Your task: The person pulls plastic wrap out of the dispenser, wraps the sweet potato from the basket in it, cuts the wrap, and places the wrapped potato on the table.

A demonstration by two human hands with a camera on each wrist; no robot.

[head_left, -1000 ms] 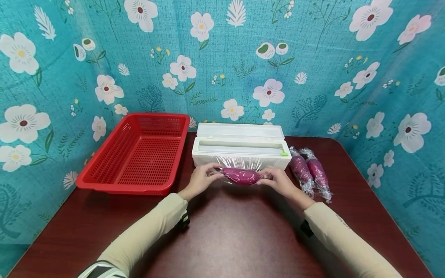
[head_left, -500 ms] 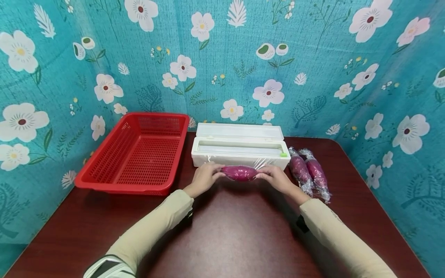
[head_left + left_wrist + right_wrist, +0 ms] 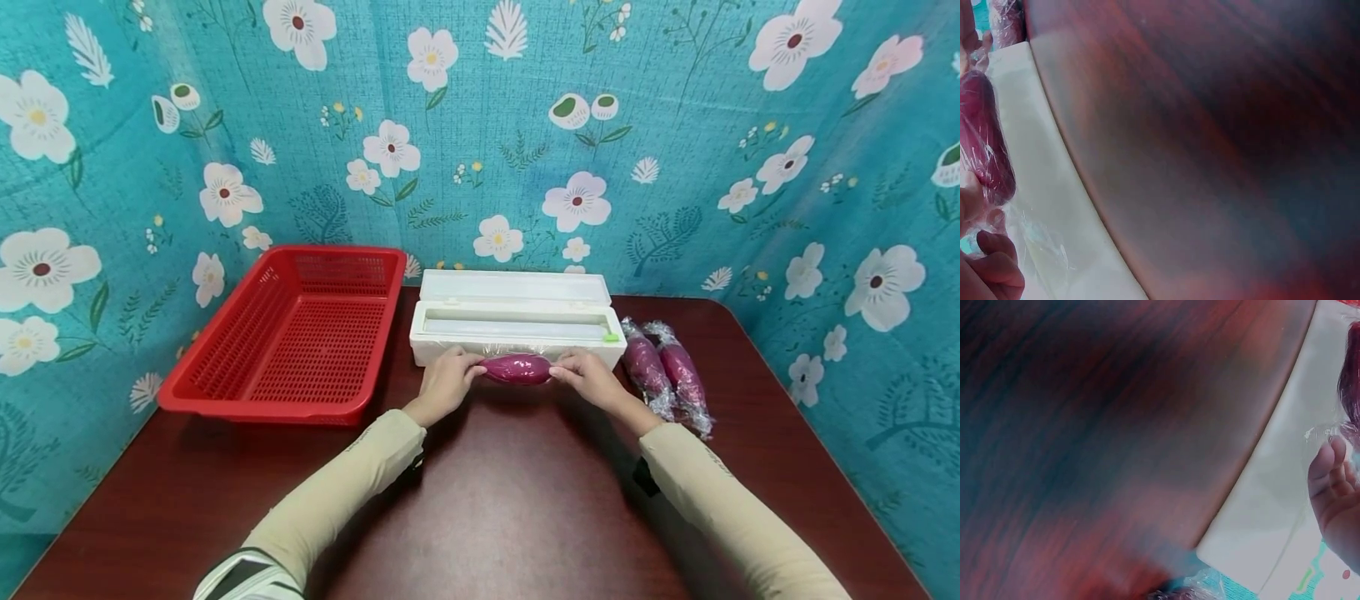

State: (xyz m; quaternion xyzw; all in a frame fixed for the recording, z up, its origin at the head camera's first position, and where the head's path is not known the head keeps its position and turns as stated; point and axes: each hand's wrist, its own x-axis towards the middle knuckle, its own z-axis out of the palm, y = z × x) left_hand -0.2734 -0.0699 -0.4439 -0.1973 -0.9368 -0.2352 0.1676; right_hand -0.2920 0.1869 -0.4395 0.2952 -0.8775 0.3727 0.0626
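Note:
A long magenta-purple vegetable (image 3: pixel 517 369), perhaps a sweet potato, hangs in clear plastic wrap before the white cling film dispenser (image 3: pixel 438 348). My left hand (image 3: pixel 447 383) pinches the wrap at its left end. At the other end my right hand (image 3: pixel 592 382) pinches the wrap between thumb and fingers. In the left wrist view, creased film covers the vegetable (image 3: pixel 986 140), with the left fingers (image 3: pixel 1000 269) at its lower end. In the right wrist view, the fingertips (image 3: pixel 1321 464) hold gathered film beside the vegetable (image 3: pixel 1352 372), which is partly cut off.
The dispenser's lid (image 3: pixel 517 287) stands up, showing the film roll (image 3: pixel 513 327) and a green slider (image 3: pixel 611 338). Two wrapped purple vegetables (image 3: pixel 681 371) lie at the right. A red plastic basket (image 3: pixel 258 408) stands at the left on the dark wooden table (image 3: pixel 517 500). A flowered curtain hangs behind.
The film stretched between vegetable and dispenser has come away from most of the dispenser's front. Both hands keep hold of the wrapped ends and have moved slightly upward, toward the dispenser.

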